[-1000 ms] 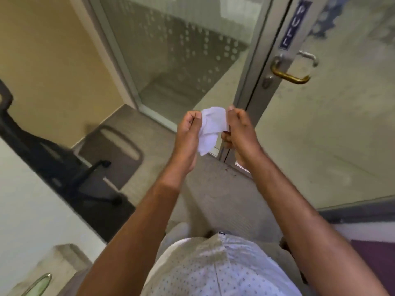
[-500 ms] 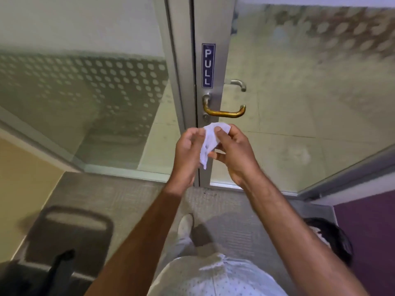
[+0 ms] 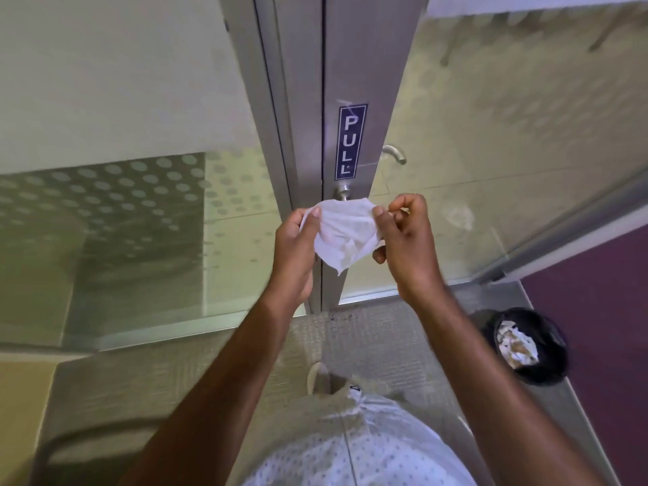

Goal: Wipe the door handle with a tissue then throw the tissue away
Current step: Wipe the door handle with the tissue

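A white tissue is stretched between my two hands in front of the glass door. My left hand pinches its left edge and my right hand pinches its right edge. The tissue and my hands cover most of the door handle; only its round metal base shows just above the tissue, below the blue PULL sign. A black bin with crumpled paper inside stands on the floor at the lower right.
The metal door frame runs up the middle, with frosted dotted glass to the left and the glass door leaf to the right. The outer handle shows through the glass. A dark chair base sits at the bottom left.
I have come closer to the door, and my hands have pulled the folded tissue open wide. They have risen in front of the handle, which now is mostly covered. The bin has come into view.
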